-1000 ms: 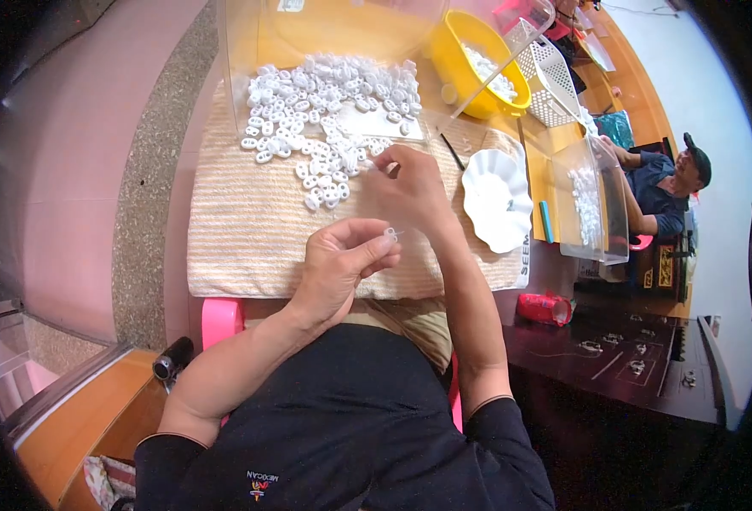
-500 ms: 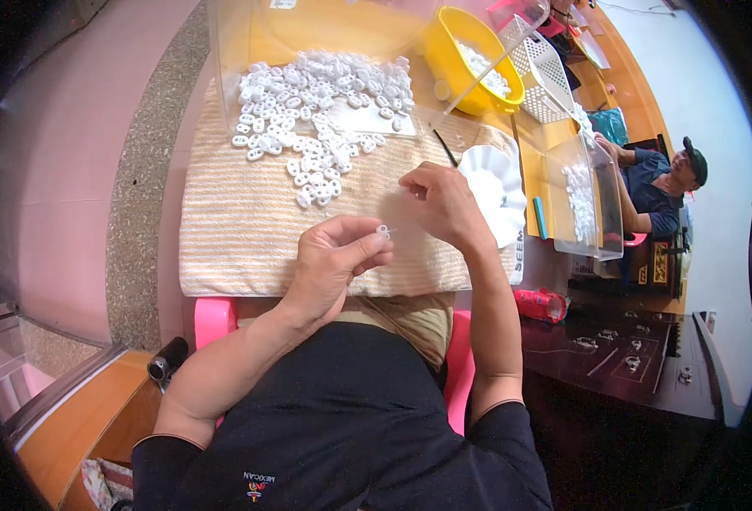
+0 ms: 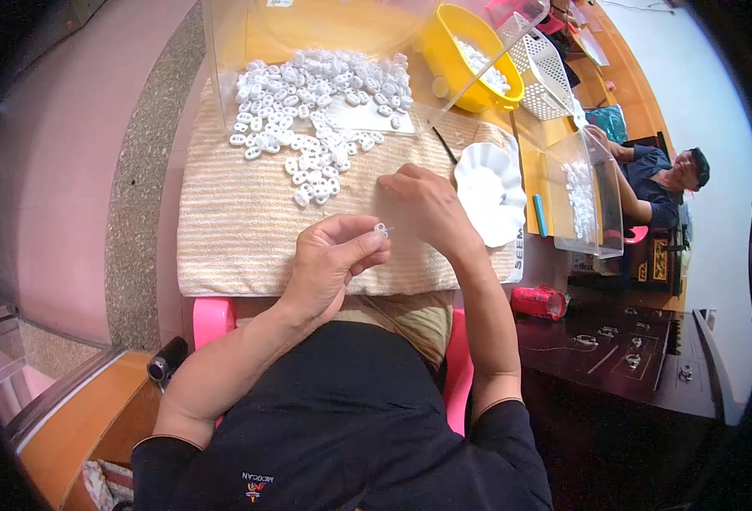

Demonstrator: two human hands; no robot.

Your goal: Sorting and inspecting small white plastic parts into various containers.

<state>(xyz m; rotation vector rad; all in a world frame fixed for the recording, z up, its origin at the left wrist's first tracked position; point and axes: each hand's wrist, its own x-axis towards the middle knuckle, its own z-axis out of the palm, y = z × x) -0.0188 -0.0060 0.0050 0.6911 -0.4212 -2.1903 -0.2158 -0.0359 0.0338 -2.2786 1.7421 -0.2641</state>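
Between thumb and forefinger, my left hand (image 3: pixel 333 255) pinches a small white plastic piece (image 3: pixel 381 230) with a hole in its end. A thin bit sticks out from its right side. My right hand (image 3: pixel 431 204) hovers just up and right of it over the striped towel (image 3: pixel 248 230), fingers curled in and slightly blurred; whatever they hold is hidden. Beyond both hands lies a heap of white two-holed plastic pieces (image 3: pixel 316 94), trailing toward me. Beside my right hand stands a white scalloped dish (image 3: pixel 499 223) with a few tiny things in it.
A clear plastic box (image 3: pixel 223 51) stands over the heap's far side. A yellow basin (image 3: pixel 444 77) holds white pieces, near a white perforated basket (image 3: pixel 546 77). A black stick (image 3: pixel 444 145) and a teal tool (image 3: pixel 539 216) lie right. A person (image 3: pixel 661 175) sits by another clear bin (image 3: pixel 593 243).
My right hand has shifted left and slightly down, away from the dish. My left hand stays nearly still with its piece.
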